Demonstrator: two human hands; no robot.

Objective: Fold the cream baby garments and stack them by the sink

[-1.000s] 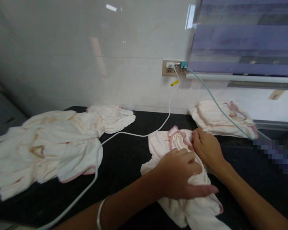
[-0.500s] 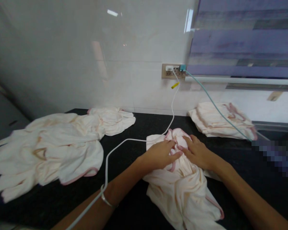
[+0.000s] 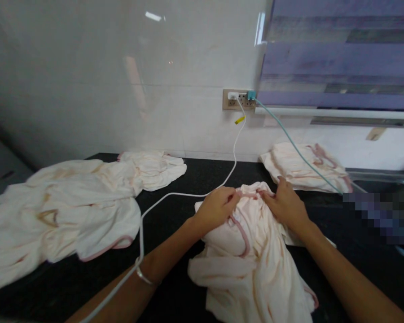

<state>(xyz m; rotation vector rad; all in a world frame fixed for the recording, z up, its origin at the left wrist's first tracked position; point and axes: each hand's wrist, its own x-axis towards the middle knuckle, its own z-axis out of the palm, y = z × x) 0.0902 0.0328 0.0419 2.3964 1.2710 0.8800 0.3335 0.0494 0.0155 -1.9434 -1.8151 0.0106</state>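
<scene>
Both hands are on the crumpled cream cotton garment with pink trimmed edges (image 3: 252, 264), which lies on the black stone desk (image 3: 175, 220) directly in front of the person. The left hand (image 3: 215, 208) has its fingers curled and seems to pinch the pink edge at the far end of the garment. The right hand (image 3: 286, 206) does the same just beside it, so the two hands are near each other with a short piece of the trim between them.

To do this step well, I think the hands should hold the trim itself and not the loose cloth under it. Drawing the hands apart along the edge would make the cloth flat. The white charging cable (image 3: 175, 195) passes close to the left hand and runs over the left forearm with its thin silver bangle (image 3: 143, 276), so it is better to keep the garment free of it.

Some things are hard to see. The fingertips are buried in the folds, so how firm the grip is I cannot tell. The near end of the garment is cut off by the lower border. The loose heap of similar cream garments (image 3: 63, 211) on the left is blurred, and the folded stack of cream garments (image 3: 303, 168) at the back right is crossed by a pale green cable (image 3: 289, 143). A pixelated patch hides part of the right side.
</scene>
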